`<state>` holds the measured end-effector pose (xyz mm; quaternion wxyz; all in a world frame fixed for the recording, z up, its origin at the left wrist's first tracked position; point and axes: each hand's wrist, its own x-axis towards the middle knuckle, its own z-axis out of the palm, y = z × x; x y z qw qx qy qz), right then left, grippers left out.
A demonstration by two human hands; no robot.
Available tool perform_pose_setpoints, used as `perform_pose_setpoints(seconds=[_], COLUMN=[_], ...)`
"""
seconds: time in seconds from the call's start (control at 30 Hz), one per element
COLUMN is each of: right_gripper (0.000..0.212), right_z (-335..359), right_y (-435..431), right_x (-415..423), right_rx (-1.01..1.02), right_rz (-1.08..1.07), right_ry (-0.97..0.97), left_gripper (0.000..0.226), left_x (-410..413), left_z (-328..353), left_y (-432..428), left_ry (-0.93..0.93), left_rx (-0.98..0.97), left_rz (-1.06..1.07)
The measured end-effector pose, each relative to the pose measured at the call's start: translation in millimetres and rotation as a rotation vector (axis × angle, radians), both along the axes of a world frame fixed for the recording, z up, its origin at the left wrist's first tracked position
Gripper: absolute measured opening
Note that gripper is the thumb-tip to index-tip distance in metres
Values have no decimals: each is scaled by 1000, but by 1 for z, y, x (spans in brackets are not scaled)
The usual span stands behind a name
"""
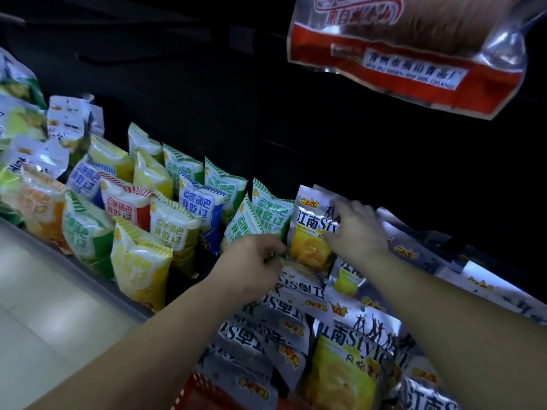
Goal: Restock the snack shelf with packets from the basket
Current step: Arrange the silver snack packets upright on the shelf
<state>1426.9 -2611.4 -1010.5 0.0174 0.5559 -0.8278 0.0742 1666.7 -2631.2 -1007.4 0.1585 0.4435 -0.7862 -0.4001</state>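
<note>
A silver packet with a yellow chip picture (309,232) stands upright on the dark shelf (189,276). My right hand (353,229) grips its right edge with curled fingers. My left hand (254,260) pinches something small at the packet's lower left, beside a green striped packet (268,214). Below my arms, a red basket (192,392) holds several more silver packets (349,359), some lying upside down.
Rows of green, yellow, blue and red striped packets (159,220) fill the shelf to the left. More silver packets (438,261) lie on the shelf at the right. A red and clear bag (408,51) hangs overhead. Pale floor (44,306) runs along the lower left.
</note>
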Motion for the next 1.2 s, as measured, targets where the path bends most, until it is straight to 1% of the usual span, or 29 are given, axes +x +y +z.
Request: perform_pose_setpoints(seconds=[0.1,0.17,0.23,0.3,0.37,0.5,0.57,0.63,0.73,0.8,0.87,0.93,0.97,1.0,1.03,1.07,1.1,1.13,1.2], right_gripper=[74,69,61,50,40,37,27,18,14,14,14,22,29,32,32,31,30,32,48], right_z=[-2,-1,0,0,1,3,5,13,42,66,91,118,131,144,156,166,174,183,197], right_y=[-1,0,-1,-4,-6,-4,-2,2,13,24,39,55,63,72,82,92,102,113,140], right_x=[1,2,4,4,7,14,14,12,16,24,37,50,58,65,70,74,77,79,82], right_rx=[39,34,47,67,36,-87,-87,-151,-272,-283,-253,-181,-153,-133,-121,-132,-174,-237,-367], right_rz=[-18,-27,-11,54,69,83,97,100,107,146,195,259,283,286,273,256,241,214,116], right_ry=[80,179,229,208,115,29,-14,-2,43,15,-69,-224,-345,-481,-600,-673,-700,-681,-539], left_gripper=[30,29,30,30,30,27,26,26,27,35,57,76,79,76,68,59,52,48,45], left_x=[1,1,1,1,0,-1,1,4,11,15,19,21,23,25,27,30,34,38,48], left_z=[-3,-1,1,5,7,4,2,2,7,17,34,54,66,80,93,106,119,131,155], left_y=[2,7,10,11,12,12,11,11,9,10,12,16,20,26,34,43,53,63,84], left_ry=[6,-10,-15,-6,7,40,26,5,-12,13,105,221,258,277,290,315,361,410,456], left_rx=[-2,-20,-45,-57,-56,-19,-18,-14,-18,16,59,64,59,64,85,125,186,251,328], left_rz=[17,15,16,24,38,75,73,65,56,70,100,82,56,26,5,-3,8,21,11])
